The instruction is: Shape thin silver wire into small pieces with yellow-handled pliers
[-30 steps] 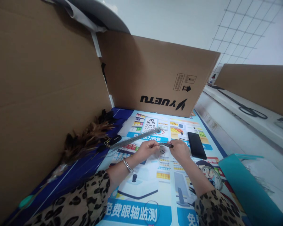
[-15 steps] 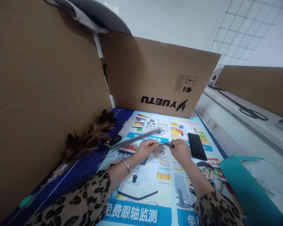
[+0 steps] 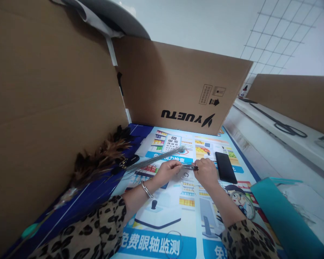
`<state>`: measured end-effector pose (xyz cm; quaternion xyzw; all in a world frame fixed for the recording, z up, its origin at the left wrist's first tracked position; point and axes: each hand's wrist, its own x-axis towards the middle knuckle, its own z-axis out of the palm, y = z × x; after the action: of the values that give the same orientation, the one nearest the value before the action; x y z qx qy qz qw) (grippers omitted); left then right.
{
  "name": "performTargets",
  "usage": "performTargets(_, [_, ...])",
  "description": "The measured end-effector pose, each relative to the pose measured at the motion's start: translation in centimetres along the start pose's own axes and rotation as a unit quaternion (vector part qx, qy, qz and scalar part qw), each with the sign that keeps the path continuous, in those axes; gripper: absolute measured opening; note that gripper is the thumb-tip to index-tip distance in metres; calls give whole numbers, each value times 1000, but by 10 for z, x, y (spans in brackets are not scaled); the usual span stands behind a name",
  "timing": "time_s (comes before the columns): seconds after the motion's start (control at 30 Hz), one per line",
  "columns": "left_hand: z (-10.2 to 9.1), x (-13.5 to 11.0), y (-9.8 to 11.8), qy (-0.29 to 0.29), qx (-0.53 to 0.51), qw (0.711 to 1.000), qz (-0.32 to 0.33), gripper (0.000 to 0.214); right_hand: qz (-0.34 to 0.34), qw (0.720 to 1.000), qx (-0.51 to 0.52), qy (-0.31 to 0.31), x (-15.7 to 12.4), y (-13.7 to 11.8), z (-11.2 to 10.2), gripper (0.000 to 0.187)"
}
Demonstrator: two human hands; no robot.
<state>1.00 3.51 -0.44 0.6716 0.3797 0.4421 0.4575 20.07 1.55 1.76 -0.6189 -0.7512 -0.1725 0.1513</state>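
Note:
My left hand and my right hand meet over a printed poster on the table. My right hand grips small dark pliers whose tip points left. My left hand pinches a thin wire piece at that tip; it is too small to make out well. A small wire ring lies on the poster just below the pliers. A bundle of thin metal wires lies behind my left hand. A metal bangle is on my left wrist.
A black phone lies right of my right hand. A feather duster rests against the cardboard wall at left. A YUETU cardboard box stands behind. A teal folder sits at right. Wire rings lie near me.
Both hands stay almost in place. The pliers shift slightly toward my left fingers, and the view has moved very little.

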Motion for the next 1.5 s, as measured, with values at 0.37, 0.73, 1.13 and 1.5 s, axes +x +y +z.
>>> performTargets(0.37, [2,0,-5,-3,37,999,20,16,2,999,-43,12,0,-6,-9,32])
performTargets(0.73, [0,0,-3,-8,0,1000,2,18,52,998,6,24,2,3,1,26])
performTargets(1.13, [0,-1,-5,-32,-12,999,6,19,3,1000,-11,-14,2,4,-4,29])
performTargets(1.5, [3,-2,-7,-50,6,998,24,18,-15,1000,0,1,1,6,5,32])
